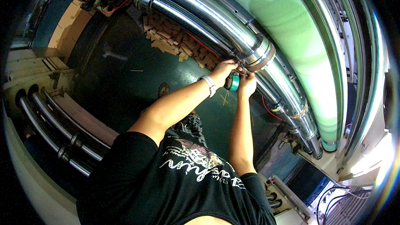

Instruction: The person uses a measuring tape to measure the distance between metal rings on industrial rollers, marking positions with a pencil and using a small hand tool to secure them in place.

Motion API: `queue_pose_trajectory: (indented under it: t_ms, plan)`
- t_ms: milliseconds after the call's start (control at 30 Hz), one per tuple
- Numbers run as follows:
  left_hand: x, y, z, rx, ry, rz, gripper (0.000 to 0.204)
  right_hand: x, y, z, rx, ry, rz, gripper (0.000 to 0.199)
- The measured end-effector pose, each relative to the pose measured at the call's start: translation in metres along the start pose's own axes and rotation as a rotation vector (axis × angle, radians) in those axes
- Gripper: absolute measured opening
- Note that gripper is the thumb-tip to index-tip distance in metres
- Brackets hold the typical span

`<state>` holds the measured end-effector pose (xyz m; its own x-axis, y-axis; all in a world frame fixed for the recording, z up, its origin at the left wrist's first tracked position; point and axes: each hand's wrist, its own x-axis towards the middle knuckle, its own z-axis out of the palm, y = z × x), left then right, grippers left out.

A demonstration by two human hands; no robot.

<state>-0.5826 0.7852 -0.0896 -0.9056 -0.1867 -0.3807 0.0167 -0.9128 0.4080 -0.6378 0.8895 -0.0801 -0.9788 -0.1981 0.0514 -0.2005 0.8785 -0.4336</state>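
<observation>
Both my hands meet at the near side of a shiny metal shaft (pixel 208 14), just below a ring collar (pixel 263 55) with a brown-orange band. My left hand (pixel 223 71), with a light watch on its wrist, has its fingertips pinched together by the collar; whatever is in them is too small to name. Between the hands sits a green roll of tape (pixel 235 82). My right hand (pixel 247 86) has its fingers curled at the roll's upper right side and seems to hold it. Part of the roll is hidden by the hands.
Beyond the shaft runs a large pale green roller (pixel 287 29). A thinner metal bar (pixel 187 21) lies nearer. Brown cardboard pieces (pixel 166 35) are heaped on the dark green floor (pixel 137 85). More metal bars (pixel 52 118) stand at left. Black cables (pixel 333 200) hang at lower right.
</observation>
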Motion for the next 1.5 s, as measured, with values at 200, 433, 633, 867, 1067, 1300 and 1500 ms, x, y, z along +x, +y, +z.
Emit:
queue_pose_trajectory:
  t_ms: [200,433,633,867,1067,1300,1500]
  plan:
    - [0.013,-0.02,-0.009,-0.06,0.038,0.06,0.008,0.001,0.017,0.014,0.336,-0.098,-0.032,0.019]
    - [0.009,-0.018,-0.011,-0.005,-0.004,0.06,0.011,0.001,0.009,0.015,0.479,-0.168,0.12,0.021]
    - [0.005,-0.012,-0.01,0.048,-0.018,0.01,0.011,0.014,0.024,0.01,0.368,-0.24,0.071,0.024]
    - [0.008,-0.01,-0.011,-0.033,-0.072,-0.061,0.007,0.046,0.032,-0.013,0.437,-0.701,0.074,0.019]
    - [0.006,0.0,-0.017,0.06,-0.113,-0.142,0.007,0.068,0.022,-0.035,0.49,-1.153,0.091,0.018]
    - [0.01,0.011,-0.039,0.675,-0.021,-0.089,0.026,0.045,0.004,-0.024,0.862,-1.044,0.391,0.018]
    - [-0.03,0.027,-0.071,0.771,0.152,-0.096,0.022,0.023,-0.008,-0.015,1.044,-0.915,0.509,0.021]
